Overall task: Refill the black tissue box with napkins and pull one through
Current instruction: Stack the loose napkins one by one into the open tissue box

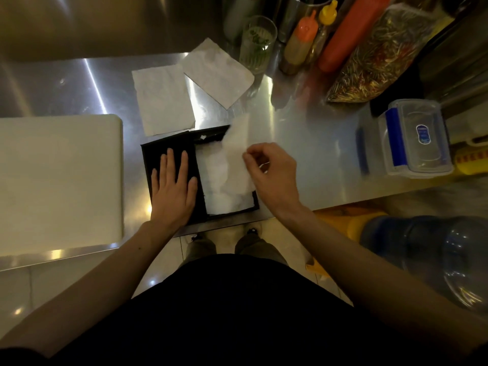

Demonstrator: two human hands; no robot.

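The black tissue box [169,146] lies open at the counter's front edge, its lid half on the left and its tray half on the right. White napkins [227,200] fill the tray half. My left hand [173,190] presses flat on the black lid half, fingers spread. My right hand [269,174] hovers over the tray's right side and pinches the edge of one napkin [236,154], which is lifted and curls above the stack.
Two loose napkin stacks [165,100] [217,72] lie behind the box on the steel counter [303,143]. A white board [58,180] sits left. A glass [257,43], sauce bottles [301,43], a chilli bag [375,56] and a clear lidded container [414,138] stand right.
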